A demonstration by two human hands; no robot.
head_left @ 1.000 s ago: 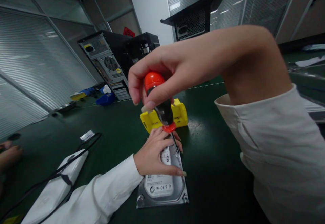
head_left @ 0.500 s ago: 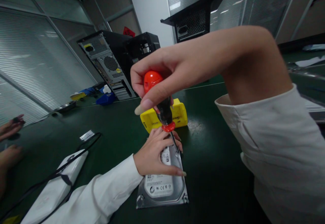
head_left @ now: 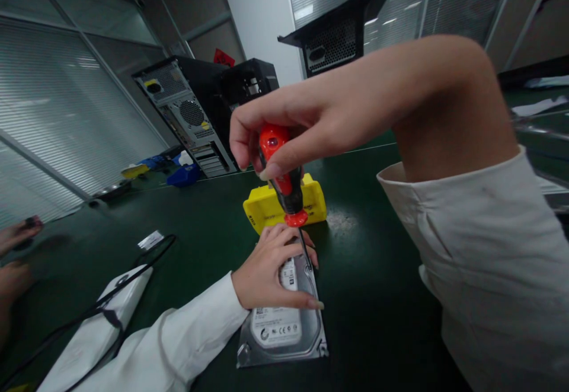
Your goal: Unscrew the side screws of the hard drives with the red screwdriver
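A silver hard drive (head_left: pixel 306 334) with a white label lies flat on the dark green table. Across its upper part, my left hand (head_left: pixel 273 270) grips it, thumb on the near right side and fingers over the far end. My right hand (head_left: pixel 297 128) is wrapped round the red and black handle of a screwdriver (head_left: pixel 288 187), held steeply above the drive. The screwdriver's tip meets the drive near its right edge, beside my left fingers; the screw head there is too small to make out. Just behind the drive stands a yellow plastic bin (head_left: pixel 262 205).
Computer cases (head_left: pixel 195 113) stand at the back, with another dark case (head_left: pixel 335 42) behind my right arm. A white power strip (head_left: pixel 102 327) with a black cable (head_left: pixel 128 285) lies at left. Another person's hands (head_left: pixel 18 238) show at the far left. Blue bins (head_left: pixel 184 174) sit further back.
My right hand's fingers have shifted round the screwdriver handle, and the handle has turned. My left hand and the hard drive keep their places. The other person's hand at left has moved slightly.
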